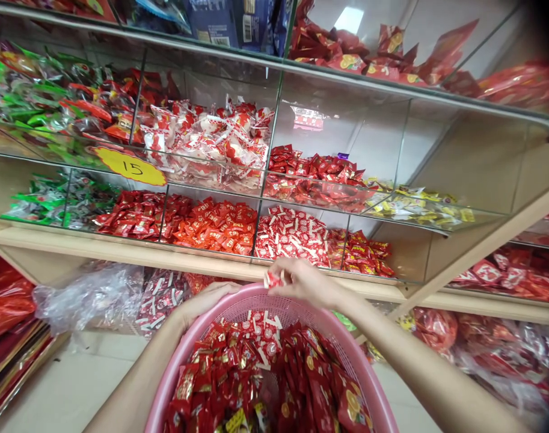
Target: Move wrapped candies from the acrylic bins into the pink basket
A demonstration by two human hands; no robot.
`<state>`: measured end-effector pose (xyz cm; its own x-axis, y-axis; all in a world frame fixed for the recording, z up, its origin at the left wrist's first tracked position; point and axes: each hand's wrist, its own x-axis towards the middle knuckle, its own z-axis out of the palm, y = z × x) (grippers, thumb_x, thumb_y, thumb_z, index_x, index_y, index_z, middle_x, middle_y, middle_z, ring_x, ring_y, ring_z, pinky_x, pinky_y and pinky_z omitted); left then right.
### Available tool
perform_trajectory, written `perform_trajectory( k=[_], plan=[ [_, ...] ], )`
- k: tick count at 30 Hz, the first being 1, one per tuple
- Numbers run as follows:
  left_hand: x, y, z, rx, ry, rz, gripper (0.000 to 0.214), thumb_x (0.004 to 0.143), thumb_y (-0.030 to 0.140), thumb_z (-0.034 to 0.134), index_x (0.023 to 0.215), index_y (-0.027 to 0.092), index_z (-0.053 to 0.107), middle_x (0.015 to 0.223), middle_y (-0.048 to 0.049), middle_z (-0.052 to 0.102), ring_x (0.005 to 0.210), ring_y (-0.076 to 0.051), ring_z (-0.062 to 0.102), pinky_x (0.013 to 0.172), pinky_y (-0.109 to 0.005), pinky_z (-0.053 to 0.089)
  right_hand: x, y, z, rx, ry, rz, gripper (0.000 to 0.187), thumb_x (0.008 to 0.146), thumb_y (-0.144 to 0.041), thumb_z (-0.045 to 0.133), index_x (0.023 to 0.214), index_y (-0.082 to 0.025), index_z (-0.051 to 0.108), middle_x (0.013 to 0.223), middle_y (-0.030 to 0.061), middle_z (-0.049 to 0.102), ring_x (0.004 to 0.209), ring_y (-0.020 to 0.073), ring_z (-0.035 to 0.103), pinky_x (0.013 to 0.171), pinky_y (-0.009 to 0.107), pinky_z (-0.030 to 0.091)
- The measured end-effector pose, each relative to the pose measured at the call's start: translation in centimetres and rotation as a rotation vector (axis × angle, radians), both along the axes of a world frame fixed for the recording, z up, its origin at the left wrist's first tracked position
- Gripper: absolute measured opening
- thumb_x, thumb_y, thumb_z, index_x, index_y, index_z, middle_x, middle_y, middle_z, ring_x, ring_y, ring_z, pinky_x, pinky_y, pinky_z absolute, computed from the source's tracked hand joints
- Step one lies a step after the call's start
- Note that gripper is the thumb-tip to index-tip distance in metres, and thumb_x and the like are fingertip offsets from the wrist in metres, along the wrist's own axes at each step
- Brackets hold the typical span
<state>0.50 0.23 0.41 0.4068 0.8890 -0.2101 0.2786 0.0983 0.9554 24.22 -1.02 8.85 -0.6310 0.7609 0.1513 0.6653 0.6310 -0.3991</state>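
1. Right hand [305, 282]: above the far rim of the basket; thumb and fingers pinched together on a sweet [273, 280], red and white. Fingertip hold presumably suits so small a wrapper. Exact count in the pinch: cannot tell.

2. Left hand [213, 297]: laid along the far-left rim, fingers over the edge. Likely there to steady the basket. Thumb not visible, so cannot tell how firmly it closes.

3. Basket [317, 319]: pink, mesh-walled, just in front of the shelf [98, 248]; probably set so near to keep the reach to the bins short.

4. Basket contents: red packets [211, 367] at left; darker packets [317, 376] with an orange print at right; a small patch of red-and-white pieces [260, 337] toward the far wall, similar to the pinched one; some yellow wrappers [237, 422] at the near edge.

5. Bottom-row bins, glass-divided, seemingly sorted by wrapper: green [35, 198], red [139, 215], orange-red [222, 227], then the red-and-white stock [292, 234], directly beyond the right hand.

6. Tag [130, 167]: yellow, marked 15, in front of the upper row.

7. Clear bag [94, 294]: crumpled, below the ledge at left; contents unclear.
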Motion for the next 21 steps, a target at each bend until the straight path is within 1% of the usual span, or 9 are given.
perform_trajectory(
  k=[2,3,4,6,8,12,17,19,21],
  plan=[
    [0.1,-0.1,0.1,-0.013,0.003,0.008,0.038,0.071,0.042,0.051,0.098,0.018,0.064,0.1,-0.0017,0.064,0.103,-0.022,0.051,0.09,-0.029,0.038,-0.2,-1.2,-2.6,-0.025,-0.134,0.03,0.02,0.073,-0.034,0.059,0.08,-0.017,0.052,0.079,0.0014,0.056,0.067,0.0127,0.049,0.057,0.022,0.036],
    [0.1,-0.1,0.0,-0.015,0.003,0.009,0.038,0.071,0.041,0.052,0.098,0.018,0.064,0.098,-0.0019,0.064,0.102,-0.023,0.051,0.09,-0.03,0.038,-0.2,-1.6,-3.7,-0.011,-0.202,0.025,0.018,0.074,-0.032,0.059,0.081,-0.017,0.052,0.082,0.0029,0.057,0.071,0.0143,0.051,0.06,0.024,0.037],
    [0.1,-0.1,0.0,-0.013,-0.001,0.008,0.038,0.071,0.041,0.052,0.097,0.017,0.064,0.095,-0.0022,0.065,0.102,-0.023,0.051,0.091,-0.03,0.037,-0.2,-1.9,-4.6,0.012,-0.265,0.012,0.017,0.074,-0.029,0.058,0.084,-0.017,0.052,0.086,0.0046,0.058,0.076,0.0161,0.053,0.063,0.025,0.038],
    [0.1,-0.1,-0.1,-0.007,-0.012,0.001,0.037,0.071,0.041,0.052,0.095,0.016,0.065,0.093,-0.0025,0.065,0.101,-0.023,0.051,0.091,-0.029,0.037,-0.4,-2.5,-5.7,0.055,-0.363,-0.031,0.016,0.077,-0.025,0.055,0.089,-0.016,0.052,0.093,0.0075,0.058,0.083,0.019,0.054,0.068,0.028,0.039],
    [0.0,-0.2,0.0,-0.003,-0.015,0.004,0.037,0.071,0.042,0.051,0.094,0.017,0.065,0.096,-0.0024,0.064,0.101,-0.022,0.051,0.091,-0.029,0.037,-0.6,-3.0,-6.0,0.077,-0.423,-0.069,0.016,0.079,-0.023,0.052,0.093,-0.016,0.051,0.097,0.0091,0.057,0.087,0.0203,0.055,0.07,0.029,0.04],
    [-0.1,-0.2,0.0,0.002,0.013,0.007,0.037,0.071,0.042,0.05,0.096,0.018,0.065,0.099,-0.0022,0.063,0.104,-0.023,0.05,0.092,-0.03,0.036,-1.1,-3.5,-6.2,0.104,-0.5,-0.101,0.022,0.079,-0.023,0.052,0.1,-0.015,0.05,0.101,0.0098,0.056,0.083,0.0212,0.057,0.067,0.03,0.042],
    [-0.5,0.3,-0.9,0.025,0.062,0.024,0.039,0.072,0.042,0.049,0.102,0.021,0.062,0.111,-0.0018,0.058,0.109,-0.021,0.046,0.096,-0.029,0.032,-0.9,-3.6,-7.6,0.099,-0.51,-0.127,0.026,0.078,-0.026,0.054,0.101,-0.016,0.05,0.099,0.0099,0.057,0.081,0.0221,0.058,0.063,0.03,0.042],
    [-0.6,0.4,-1.2,0.03,0.056,0.012,0.04,0.072,0.041,0.049,0.103,0.02,0.062,0.111,-0.0021,0.058,0.11,-0.021,0.045,0.097,-0.029,0.032,-0.8,-3.7,-7.4,0.073,-0.495,-0.139,0.026,0.077,-0.03,0.056,0.098,-0.016,0.051,0.097,0.0103,0.058,0.081,0.0225,0.058,0.063,0.03,0.042],
    [-0.6,0.4,-1.3,0.032,0.035,-0.008,0.04,0.072,0.041,0.048,0.104,0.019,0.061,0.11,-0.0022,0.059,0.109,-0.021,0.046,0.096,-0.029,0.032,-0.6,-3.8,-6.5,0.063,-0.427,-0.127,0.028,0.076,-0.037,0.056,0.095,-0.016,0.052,0.096,0.0099,0.058,0.082,0.0221,0.057,0.065,0.03,0.042]
  ],
)
